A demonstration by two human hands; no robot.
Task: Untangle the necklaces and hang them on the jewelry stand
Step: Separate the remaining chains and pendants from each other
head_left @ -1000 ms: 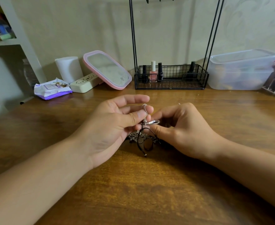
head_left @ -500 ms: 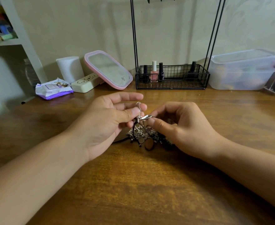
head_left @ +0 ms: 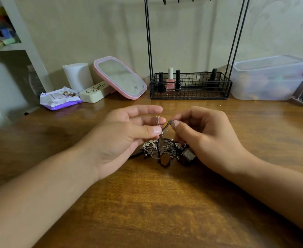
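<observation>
A tangle of necklaces (head_left: 165, 151) lies on the wooden table between my hands: silver chains, black cords, an oval brown pendant and a square one. My left hand (head_left: 122, 138) pinches a thin silver strand between thumb and fingers just above the pile. My right hand (head_left: 206, 138) pinches a silver clasp piece beside it, fingertips almost touching the left thumb. The black wire jewelry stand (head_left: 149, 42) rises at the back of the table; its hooks at the top edge are mostly cut off from view.
The stand's wire basket (head_left: 225, 85) holds nail polish bottles. To its left lean a pink-framed mirror (head_left: 120, 77), a white cylinder (head_left: 78, 76), a cream case (head_left: 95, 92) and a wipes pack (head_left: 59, 99). A clear plastic box (head_left: 270, 77) sits right. White shelving (head_left: 29, 42) stands at far left.
The necklace bundle has dropped from hanging under my fingers to lying on the table, more spread out. Both hands stayed close together, still pinching the silver pieces.
</observation>
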